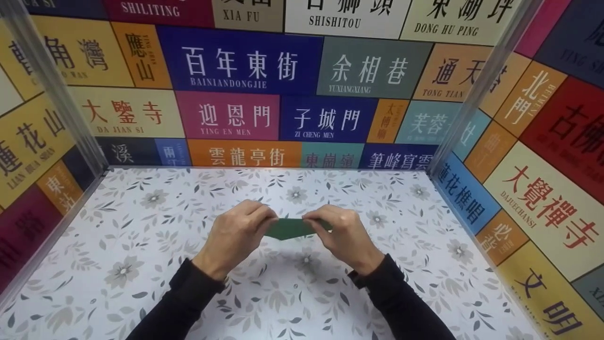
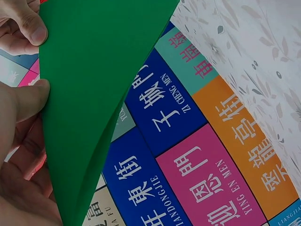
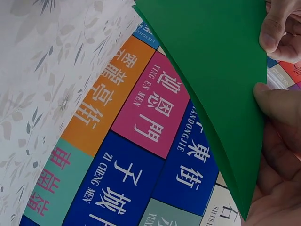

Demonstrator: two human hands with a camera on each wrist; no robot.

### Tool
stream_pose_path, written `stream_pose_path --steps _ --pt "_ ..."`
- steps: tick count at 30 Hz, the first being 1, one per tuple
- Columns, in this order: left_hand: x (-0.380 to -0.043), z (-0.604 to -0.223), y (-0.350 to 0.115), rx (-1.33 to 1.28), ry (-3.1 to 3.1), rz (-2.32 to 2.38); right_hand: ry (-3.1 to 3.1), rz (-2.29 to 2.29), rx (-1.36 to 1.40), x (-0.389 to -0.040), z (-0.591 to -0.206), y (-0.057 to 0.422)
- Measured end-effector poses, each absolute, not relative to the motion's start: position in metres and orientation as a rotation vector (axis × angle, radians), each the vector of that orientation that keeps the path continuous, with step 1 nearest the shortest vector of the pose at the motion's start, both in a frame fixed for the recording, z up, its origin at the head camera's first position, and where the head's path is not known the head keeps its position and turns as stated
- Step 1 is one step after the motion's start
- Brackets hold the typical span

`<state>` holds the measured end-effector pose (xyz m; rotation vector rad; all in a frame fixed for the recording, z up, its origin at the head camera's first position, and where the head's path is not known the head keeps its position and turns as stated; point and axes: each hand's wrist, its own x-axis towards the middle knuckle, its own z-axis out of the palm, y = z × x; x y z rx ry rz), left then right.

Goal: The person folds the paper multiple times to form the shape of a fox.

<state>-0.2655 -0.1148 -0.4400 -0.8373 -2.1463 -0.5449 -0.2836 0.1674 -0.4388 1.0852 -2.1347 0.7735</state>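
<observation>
Paper (image 1: 285,230), green and doubled over into a roughly triangular shape, is hanging between two hands, its point facing down above the surface (image 1: 113,307). What looks like its creased side is running along the top, while the two layers are parting slightly at the lower edges in both wrist views. The left hand (image 1: 236,233) is pinching the top edge, its fingers closed up with the thumb lying on the green face. The right hand (image 1: 347,233) is gripping the same edge farther along in a matching pinch, a short stretch of paper showing between them. Judging from this, the person is working on a fold with the sheet lifted; the next move is probably calling for an even hold and for lining up those loose layers before pressing anything flat. Dark sleeves (image 1: 167,307) are covering the forearms, and beyond the surface colourful walls (image 1: 245,59) with printed place names are standing.
</observation>
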Motion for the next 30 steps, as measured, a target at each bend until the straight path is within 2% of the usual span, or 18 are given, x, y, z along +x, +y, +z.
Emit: stream_pose_path --steps 30 --pt "-0.278 -0.433 -0.146 -0.741 -2.212 -0.573 -2.114 0.763 1.0 -0.301 -0.434 0.194"
